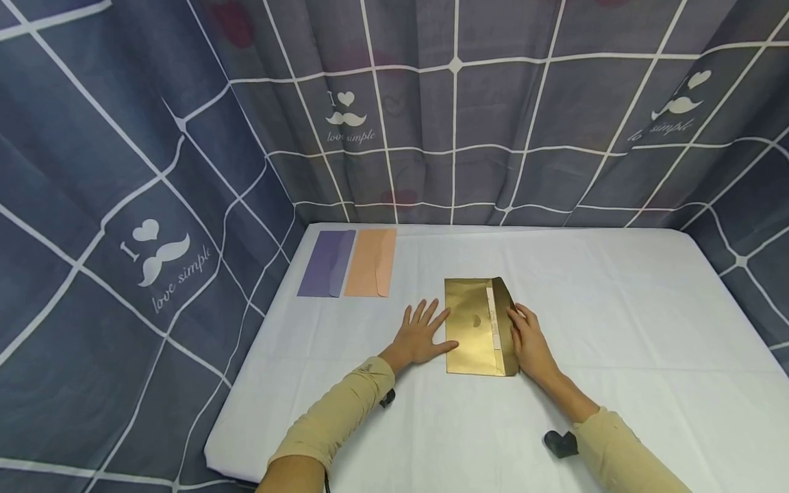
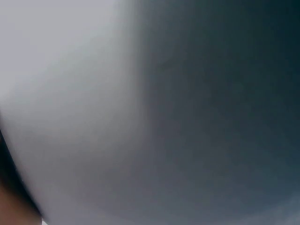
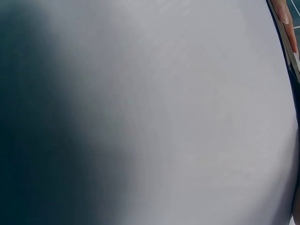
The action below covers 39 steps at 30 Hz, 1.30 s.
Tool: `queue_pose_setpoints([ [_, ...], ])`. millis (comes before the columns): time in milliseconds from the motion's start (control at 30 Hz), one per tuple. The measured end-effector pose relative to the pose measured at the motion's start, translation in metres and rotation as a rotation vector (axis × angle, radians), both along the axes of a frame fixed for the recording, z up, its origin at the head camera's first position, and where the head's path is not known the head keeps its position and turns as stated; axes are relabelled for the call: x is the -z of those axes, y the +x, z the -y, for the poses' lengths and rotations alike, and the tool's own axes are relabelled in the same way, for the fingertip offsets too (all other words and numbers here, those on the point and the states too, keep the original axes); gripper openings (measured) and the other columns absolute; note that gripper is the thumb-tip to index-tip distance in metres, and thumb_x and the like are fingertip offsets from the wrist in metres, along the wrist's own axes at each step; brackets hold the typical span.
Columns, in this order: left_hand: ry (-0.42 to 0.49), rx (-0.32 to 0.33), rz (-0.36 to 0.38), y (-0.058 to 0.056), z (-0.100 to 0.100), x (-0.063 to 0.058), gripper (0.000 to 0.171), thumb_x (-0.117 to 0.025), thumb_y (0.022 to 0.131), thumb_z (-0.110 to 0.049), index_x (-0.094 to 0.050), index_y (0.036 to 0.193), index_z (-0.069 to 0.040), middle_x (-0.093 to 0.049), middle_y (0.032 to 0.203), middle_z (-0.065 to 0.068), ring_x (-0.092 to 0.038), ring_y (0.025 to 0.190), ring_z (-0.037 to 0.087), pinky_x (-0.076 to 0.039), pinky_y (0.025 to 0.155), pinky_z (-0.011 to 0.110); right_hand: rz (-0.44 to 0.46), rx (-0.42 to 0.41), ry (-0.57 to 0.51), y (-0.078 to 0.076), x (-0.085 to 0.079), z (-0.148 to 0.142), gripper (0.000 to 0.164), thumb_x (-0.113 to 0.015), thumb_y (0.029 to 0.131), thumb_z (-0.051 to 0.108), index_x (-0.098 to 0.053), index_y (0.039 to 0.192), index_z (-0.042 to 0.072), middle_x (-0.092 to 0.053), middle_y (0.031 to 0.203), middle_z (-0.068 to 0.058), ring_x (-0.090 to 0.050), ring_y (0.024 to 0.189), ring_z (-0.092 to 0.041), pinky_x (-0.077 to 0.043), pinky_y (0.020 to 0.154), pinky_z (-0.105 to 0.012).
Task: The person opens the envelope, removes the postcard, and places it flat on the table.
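A shiny gold envelope (image 1: 470, 342) lies on the white-covered table in the head view, its flap (image 1: 507, 329) standing partly raised on the right side. A pale printed strip (image 1: 493, 315) shows in the envelope's opening. My left hand (image 1: 420, 339) rests with spread fingers at the envelope's left side, the thumb lying over its edge. With bent fingers and thumb, my right hand (image 1: 531, 346) pinches the flap's outer edge. In the right wrist view, fingertips (image 3: 282, 14) lie along a thin edge at the upper right. The left wrist view shows mostly blurred cloth and shadow.
A purple envelope (image 1: 323, 266) and a peach envelope (image 1: 368, 266) lie side by side at the table's back left. Gridded curtains (image 1: 419, 123) hang behind and beside the table (image 1: 616, 301). A dark wrist device (image 1: 559, 444) sits below the right forearm.
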<state>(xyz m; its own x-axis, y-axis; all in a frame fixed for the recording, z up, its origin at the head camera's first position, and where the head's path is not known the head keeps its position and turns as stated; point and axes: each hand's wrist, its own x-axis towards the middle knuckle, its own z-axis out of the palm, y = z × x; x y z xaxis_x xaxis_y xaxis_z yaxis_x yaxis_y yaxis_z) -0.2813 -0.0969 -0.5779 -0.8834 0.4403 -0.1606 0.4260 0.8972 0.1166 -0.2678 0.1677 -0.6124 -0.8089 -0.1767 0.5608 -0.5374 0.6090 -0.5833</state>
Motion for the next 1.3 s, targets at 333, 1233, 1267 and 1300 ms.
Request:
queue_pose_setpoints([
  [333, -0.015, 0.005, -0.01, -0.0009, 0.0009, 0.0001, 0.078, -0.035, 0.094, -0.069, -0.015, 0.157, -0.028, -0.005, 0.162, 0.004, -0.002, 0.147, 0.028, -0.007, 0.114, 0.054, -0.184, -0.014, 0.221, -0.0036, 0.0013, -0.0044, 0.033, -0.061, 0.085, -0.011, -0.06, 0.118, -0.014, -0.054, 0.122, -0.033, -0.052, 0.11, -0.05, -0.041, 0.092, -0.058],
  [1233, -0.009, 0.011, -0.011, -0.0043, 0.0034, 0.0013, 0.079, -0.034, 0.093, -0.07, -0.012, 0.157, -0.029, -0.003, 0.162, 0.003, 0.0, 0.147, 0.027, -0.005, 0.115, 0.053, -0.155, -0.136, 0.484, -0.0031, -0.0042, -0.0088, 0.045, -0.054, 0.084, -0.008, -0.06, 0.129, -0.003, -0.051, 0.13, -0.03, -0.049, 0.114, -0.051, -0.039, 0.094, -0.059],
  [1267, -0.01, 0.012, -0.009, -0.0041, 0.0034, 0.0013, 0.079, -0.034, 0.093, -0.07, -0.012, 0.157, -0.029, -0.003, 0.162, 0.003, 0.0, 0.147, 0.027, -0.004, 0.115, 0.053, -0.159, -0.132, 0.488, -0.0027, -0.0047, -0.0093, 0.044, -0.055, 0.084, -0.007, -0.06, 0.128, -0.003, -0.053, 0.129, -0.029, -0.05, 0.113, -0.051, -0.039, 0.094, -0.059],
  [1300, -0.011, 0.011, -0.006, -0.0039, 0.0035, 0.0014, 0.08, -0.033, 0.093, -0.071, -0.011, 0.157, -0.029, -0.002, 0.163, 0.003, 0.0, 0.147, 0.027, -0.004, 0.115, 0.053, -0.161, -0.13, 0.491, -0.0023, -0.0052, -0.0098, 0.044, -0.056, 0.084, -0.006, -0.061, 0.128, -0.003, -0.054, 0.128, -0.029, -0.05, 0.113, -0.051, -0.039, 0.093, -0.06],
])
